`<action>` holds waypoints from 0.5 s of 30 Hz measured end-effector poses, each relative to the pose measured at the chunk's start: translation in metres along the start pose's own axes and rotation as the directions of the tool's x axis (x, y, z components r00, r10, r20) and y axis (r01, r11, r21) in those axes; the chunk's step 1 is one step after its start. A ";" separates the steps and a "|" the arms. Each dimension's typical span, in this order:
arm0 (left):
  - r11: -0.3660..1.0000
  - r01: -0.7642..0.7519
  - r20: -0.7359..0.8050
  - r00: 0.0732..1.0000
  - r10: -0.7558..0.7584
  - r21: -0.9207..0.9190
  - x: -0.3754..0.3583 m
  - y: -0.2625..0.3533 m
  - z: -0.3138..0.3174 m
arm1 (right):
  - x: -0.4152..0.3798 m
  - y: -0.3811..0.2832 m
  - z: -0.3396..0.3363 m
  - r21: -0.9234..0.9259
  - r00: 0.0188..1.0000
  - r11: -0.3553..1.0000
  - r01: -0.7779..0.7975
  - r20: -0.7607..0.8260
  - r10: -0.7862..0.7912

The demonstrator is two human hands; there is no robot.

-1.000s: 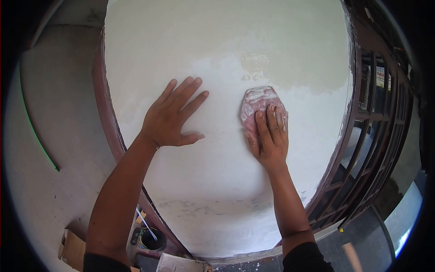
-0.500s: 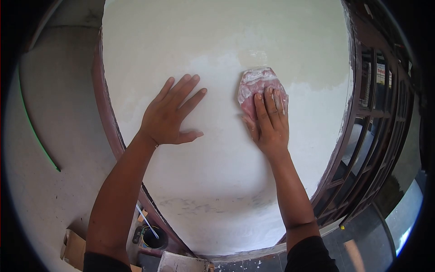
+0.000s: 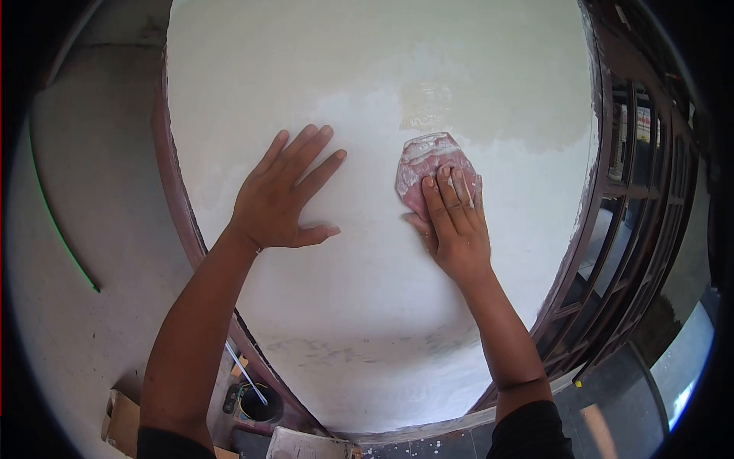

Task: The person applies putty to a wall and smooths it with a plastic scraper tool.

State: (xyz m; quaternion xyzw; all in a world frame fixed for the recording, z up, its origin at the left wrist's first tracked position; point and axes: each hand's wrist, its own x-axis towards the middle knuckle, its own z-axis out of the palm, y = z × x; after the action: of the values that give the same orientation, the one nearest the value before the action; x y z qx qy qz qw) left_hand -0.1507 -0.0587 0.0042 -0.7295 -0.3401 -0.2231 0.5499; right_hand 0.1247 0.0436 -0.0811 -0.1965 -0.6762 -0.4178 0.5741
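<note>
A pale wall panel (image 3: 367, 275) fills the middle of the view, smooth white in its lower part and greenish-cream toward the top. My left hand (image 3: 279, 191) rests flat against it, fingers spread and holding nothing. To its right, my right hand (image 3: 457, 222) grips a flat reddish putty spreader (image 3: 437, 155) smeared with white paste. The fingers lie over the spreader's face and the thumb is at its lower left edge, its tip extending beyond it. Just above the tool shows a glossy wet patch (image 3: 427, 103) on the wall.
A brown frame (image 3: 170, 153) borders the panel on the left; a dark window grille (image 3: 623, 229) stands at right. Below lie a cardboard box (image 3: 122, 424), a black container (image 3: 261, 402) with a thin stick, and a paste-stained white board (image 3: 302, 444). A green line (image 3: 57, 214) hangs at left.
My right hand and the spreader have slid down the wall slightly, exposing more of the wet patch above. My left hand stays in place.
</note>
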 end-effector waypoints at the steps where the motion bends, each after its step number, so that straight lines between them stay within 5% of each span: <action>1: 1.000 -0.002 0.000 1.000 0.002 -0.003 0.000 0.000 0.001 | -0.008 0.000 -0.001 -0.003 1.000 1.000 -0.002 0.002 0.002; 10: 1.000 -0.012 -0.007 1.000 0.012 0.002 0.001 0.000 0.001 | 0.029 0.005 0.007 0.030 0.990 0.999 -0.038 -0.135 0.042; 15: 1.000 -0.004 0.011 1.000 0.004 0.007 0.001 0.001 -0.001 | 0.009 0.000 0.005 0.042 0.996 0.997 -0.066 -0.065 0.069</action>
State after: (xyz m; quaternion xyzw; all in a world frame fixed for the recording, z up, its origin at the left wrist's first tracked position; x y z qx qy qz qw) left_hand -0.1499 -0.0592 0.0045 -0.7295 -0.3423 -0.2167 0.5511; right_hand 0.1188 0.0458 -0.0729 -0.1939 -0.6580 -0.3909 0.6137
